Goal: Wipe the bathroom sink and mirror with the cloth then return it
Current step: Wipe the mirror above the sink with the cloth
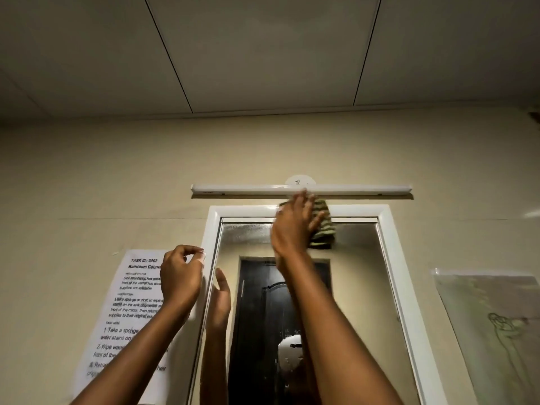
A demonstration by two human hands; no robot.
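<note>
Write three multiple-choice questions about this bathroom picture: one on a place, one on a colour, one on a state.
1. Where on the mirror is the cloth?
A) at the top edge
B) at the bottom edge
C) halfway down the left side

2. What colour is the cloth?
A) plain white
B) dark and olive-green stripes
C) plain red

3. How does the right hand lie?
A) flat, fingers spread on the cloth
B) curled into a fist
C) hanging away from the cloth

Answers: 1 A, the cloth sits just under the light bar; 2 B, stripes show beside the hand; 3 A, straight fingers press the cloth against the glass.
</note>
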